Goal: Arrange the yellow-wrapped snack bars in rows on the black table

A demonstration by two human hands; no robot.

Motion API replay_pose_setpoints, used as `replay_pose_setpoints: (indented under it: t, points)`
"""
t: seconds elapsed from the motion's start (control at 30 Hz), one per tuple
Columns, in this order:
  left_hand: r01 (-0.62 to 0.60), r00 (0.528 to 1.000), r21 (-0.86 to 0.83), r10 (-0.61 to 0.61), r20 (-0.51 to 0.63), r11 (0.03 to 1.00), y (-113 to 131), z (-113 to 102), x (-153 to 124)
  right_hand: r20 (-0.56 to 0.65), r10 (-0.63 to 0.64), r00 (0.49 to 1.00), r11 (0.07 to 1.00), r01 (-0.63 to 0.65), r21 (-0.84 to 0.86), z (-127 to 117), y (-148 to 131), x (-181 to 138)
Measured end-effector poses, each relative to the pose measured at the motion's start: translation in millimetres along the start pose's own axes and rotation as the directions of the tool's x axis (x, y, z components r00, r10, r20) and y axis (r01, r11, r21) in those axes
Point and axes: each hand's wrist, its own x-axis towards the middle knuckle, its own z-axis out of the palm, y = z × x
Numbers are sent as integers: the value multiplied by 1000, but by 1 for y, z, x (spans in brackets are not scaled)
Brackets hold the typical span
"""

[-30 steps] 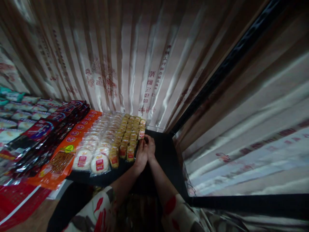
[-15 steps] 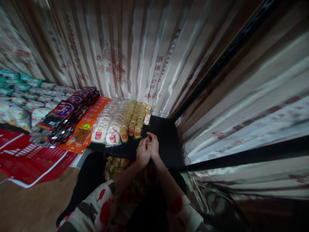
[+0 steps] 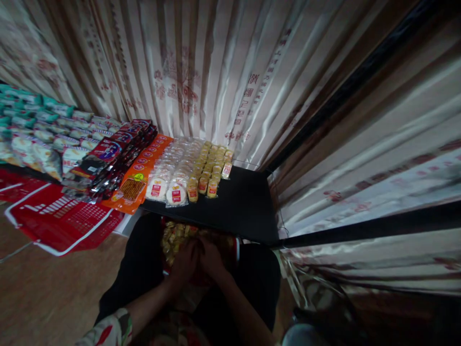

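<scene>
My left hand [image 3: 186,259] and my right hand [image 3: 210,257] are side by side, close together, low between my knees. Both have their fingers curled inward; in the dim light I cannot make out what, if anything, is in them. Under and around them is a red basket [image 3: 238,250] with a white rim, holding many small gold-wrapped snack packs [image 3: 176,236]. On the black table [image 3: 245,206] beyond stand rows of similar yellow-wrapped packs [image 3: 212,187], beside rows of round white crackers in clear wrappers [image 3: 177,193].
Left of the crackers lie an orange snack bag [image 3: 133,187], a stack of dark red packets [image 3: 108,154] and rows of white and green bags [image 3: 46,137]. A red basket [image 3: 72,216] sits at the lower left. Pleated curtains [image 3: 223,72] hang behind and right.
Both hands have come down and back from above the table's front edge to the basket between my knees. The view has shifted slightly. The rows on the table look the same.
</scene>
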Motion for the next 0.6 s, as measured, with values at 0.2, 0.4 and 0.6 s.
replay_pose_setpoints:
  t: [0.2,0.4,0.6]
  points:
    - [74,987,557,-142,79,827,-36,-20,26,181,90,979,991,-70,-115,35,10,19]
    - [121,970,643,-227,84,756,-49,-13,40,225,119,967,985,-87,-147,54,29,24]
    - [71,982,658,-170,87,750,-51,-5,39,222,160,962,982,-131,-138,61,44,26]
